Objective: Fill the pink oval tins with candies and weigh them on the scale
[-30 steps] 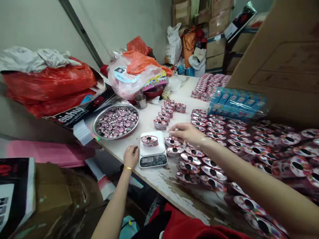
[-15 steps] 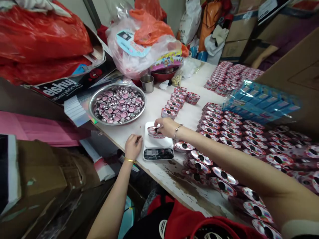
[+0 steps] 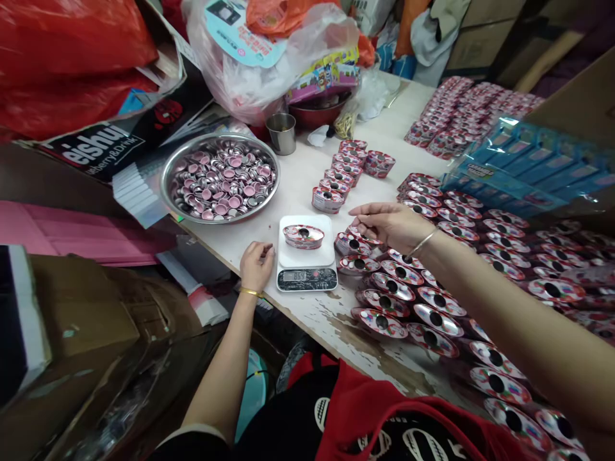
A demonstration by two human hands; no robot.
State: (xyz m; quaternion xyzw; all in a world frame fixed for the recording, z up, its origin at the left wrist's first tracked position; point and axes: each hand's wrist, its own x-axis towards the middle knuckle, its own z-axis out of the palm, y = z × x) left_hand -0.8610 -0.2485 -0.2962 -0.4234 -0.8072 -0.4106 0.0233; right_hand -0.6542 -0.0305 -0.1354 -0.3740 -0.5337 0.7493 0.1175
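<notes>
A white kitchen scale [image 3: 287, 258] with a lit digital display stands near the table edge. On its pan rests a small oval red-and-pink patterned carton [image 3: 303, 237] with a dark round hole in its top. My left hand [image 3: 257, 264] lies just left of the scale at the table edge, fingers loosely curled with nothing visible in them. To the right of the scale, my right hand [image 3: 391, 225] hovers over rows of similar oval cartons [image 3: 382, 322], its fingers stretched and apart and nothing seen between them. The display's digits are too small to read surely.
A steel bowl [image 3: 166, 195] full of small pink-and-silver caps sits at the left. Behind are a metal cup [image 3: 281, 134], a short row of cartons [image 3: 328, 199] and plastic bags [image 3: 269, 77]. Blue packs [image 3: 523, 166] stand at the right; another person's arm [image 3: 548, 63] shows beyond.
My right hand has let go of the carton on the scale and moved right, over the rows of cartons. My left hand stays by the scale. The camera view has shifted slightly.
</notes>
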